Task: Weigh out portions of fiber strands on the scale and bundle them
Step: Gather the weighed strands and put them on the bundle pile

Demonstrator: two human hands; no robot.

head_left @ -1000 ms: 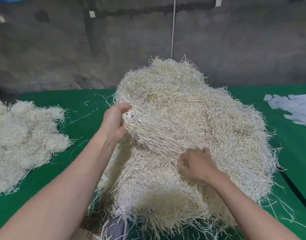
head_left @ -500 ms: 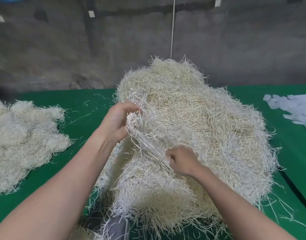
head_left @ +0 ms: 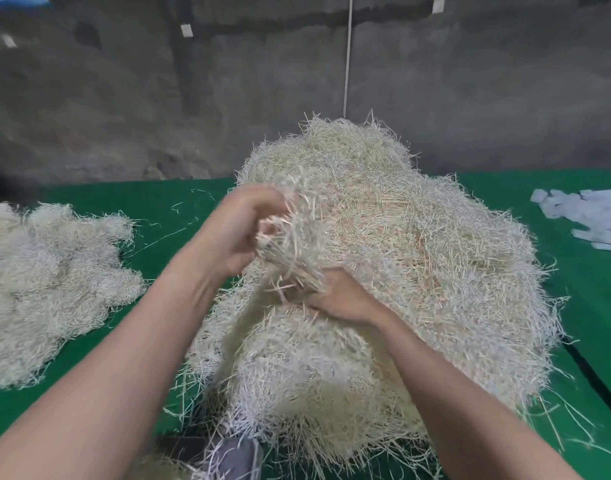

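Left hand [head_left: 241,233] curled round the upper end of a pale cream tuft [head_left: 293,258] of thin fibre strands. Right hand [head_left: 345,299] clamps its lower end, fingertips buried. The tuft is raised just off the front of the big cream heap [head_left: 435,271] of the same strands, with its ends tangled into it. The heap sits on a green table cloth [head_left: 179,209]. Smaller loose pile [head_left: 55,271] well apart at left, pale blue-white scraps [head_left: 591,216] far right. Grey object [head_left: 235,459] at bottom edge, maybe the scale, cannot tell. Risks: tangled strands drag extra off the heap and the portion comes out overweight; loose ends shed onto the cloth; a hard yank likely snaps strands.
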